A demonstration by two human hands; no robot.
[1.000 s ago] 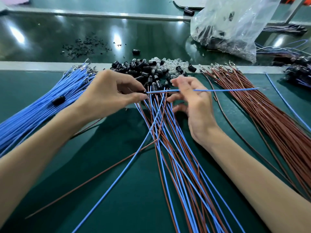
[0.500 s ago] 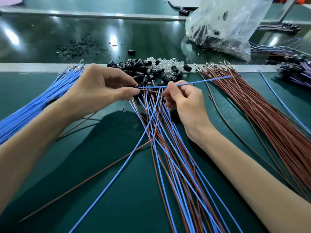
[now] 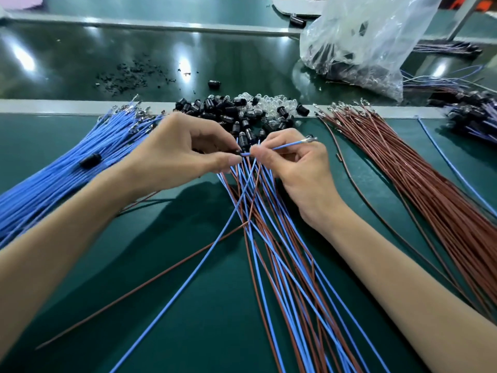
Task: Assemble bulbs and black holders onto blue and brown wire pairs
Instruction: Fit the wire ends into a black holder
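My left hand (image 3: pixel 183 152) pinches a small black holder (image 3: pixel 238 151) at its fingertips. My right hand (image 3: pixel 295 168) grips a blue wire (image 3: pixel 287 145) right beside it. The wire's metal terminal (image 3: pixel 310 139) pokes out to the right past my fingers. Both hands hover over a fan of blue and brown wire pairs (image 3: pixel 282 251). Just behind the hands lies a pile of black holders (image 3: pixel 215 109) mixed with clear bulbs (image 3: pixel 266 103). A bundle of loose blue wires (image 3: pixel 80 157) lies at the left and a bundle of brown wires (image 3: pixel 430 189) at the right.
A clear plastic bag (image 3: pixel 363 41) sits at the back right. Wired holders (image 3: pixel 470 122) are heaped at the right edge. A stray holder (image 3: pixel 90 160) rests on the blue bundle, another (image 3: pixel 214 84) beyond the grey rail (image 3: pixel 53 106). Black crumbs (image 3: pixel 129 74) dot the far belt.
The blue wire has slid leftward through my right hand, so only a short stub with the terminal now sticks out to the right. My two hands have come closer together.
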